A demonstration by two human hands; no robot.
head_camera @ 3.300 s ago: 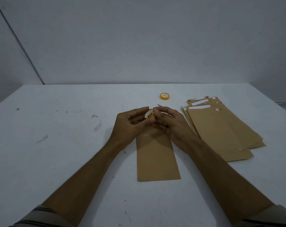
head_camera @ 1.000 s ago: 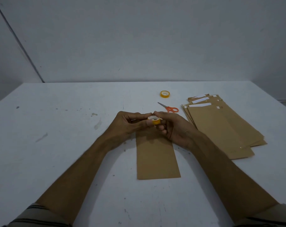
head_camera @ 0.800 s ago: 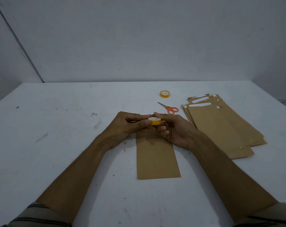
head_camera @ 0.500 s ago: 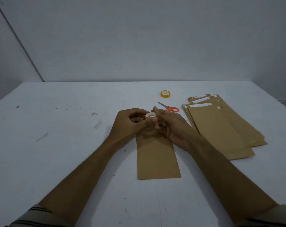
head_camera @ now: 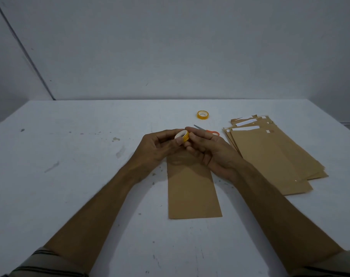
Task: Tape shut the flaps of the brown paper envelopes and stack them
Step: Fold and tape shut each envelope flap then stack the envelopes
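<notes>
My left grip (head_camera: pixel 157 148) and right grip (head_camera: pixel 211 151) both pinch the small tape roll (head_camera: pixel 182 136), just above the far end of the brown envelope (head_camera: pixel 193 189) lying flat on the table (head_camera: pixel 70 176). The roll looks light and stiff, so I'd hold its rim. The thin, floppy envelope wants pressing flat.

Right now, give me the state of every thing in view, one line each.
held tape roll: raised, gripped by both hands.
left hand: fingers curled round the roll.
right hand: pinches the roll's edge.
single envelope: lying flat, far end hidden by hands.
envelope stack: flat, fanned, white strips at far ends.
spare tape roll: lying flat, untouched.
scissors: lying flat, blades closed, partly hidden.
</notes>
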